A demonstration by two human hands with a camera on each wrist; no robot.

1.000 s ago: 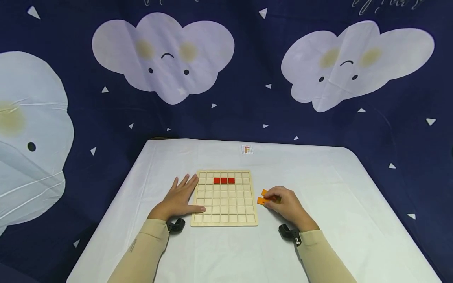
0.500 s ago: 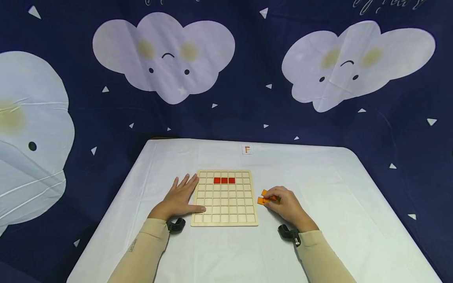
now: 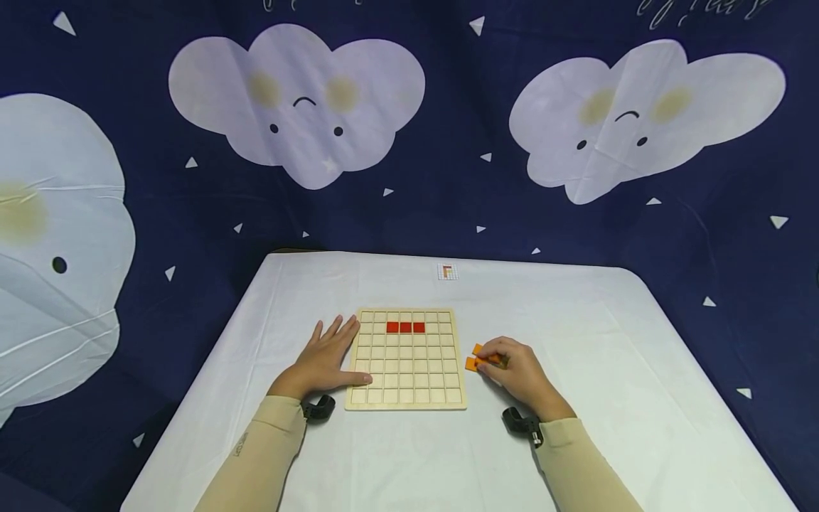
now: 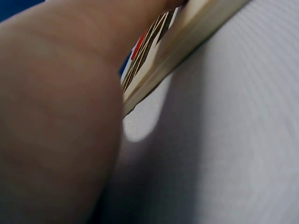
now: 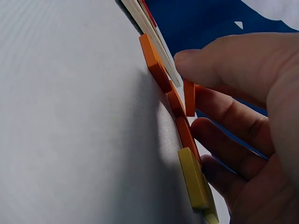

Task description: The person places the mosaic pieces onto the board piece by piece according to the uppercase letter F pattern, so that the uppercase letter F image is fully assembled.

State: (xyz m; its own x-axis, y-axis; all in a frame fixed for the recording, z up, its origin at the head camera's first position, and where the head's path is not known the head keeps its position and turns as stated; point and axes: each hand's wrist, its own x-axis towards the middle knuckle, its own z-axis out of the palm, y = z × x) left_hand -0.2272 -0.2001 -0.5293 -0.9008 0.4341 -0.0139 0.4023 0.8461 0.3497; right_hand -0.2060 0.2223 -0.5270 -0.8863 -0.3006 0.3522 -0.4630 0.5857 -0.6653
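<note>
Spread flat, my left hand (image 3: 323, 358) rests at the left edge of a pale wooden grid board (image 3: 416, 392), its thumb (image 3: 356, 378) lying over a lower-left cell. Three red square tiles (image 3: 406, 328) sit side by side in an upper row of the board. To the board's right, my right hand (image 3: 515, 363) hovers low over several loose tiles, fingers bent loosely. In the right wrist view an orange tile (image 5: 189, 99) meets the index fingertip below the thumb. Other orange tiles (image 5: 155, 63) and a yellow tile (image 5: 193, 179) lie on the cloth beside the fingers.
A white cloth (image 3: 576, 313) covers the table. Beyond the board lies a small card (image 3: 447, 272) printed with a grid and a coloured pattern. Behind the table hangs a dark blue curtain (image 3: 448, 206) with cloud shapes. Black wrist cameras (image 3: 521, 421) sit on both wrists.
</note>
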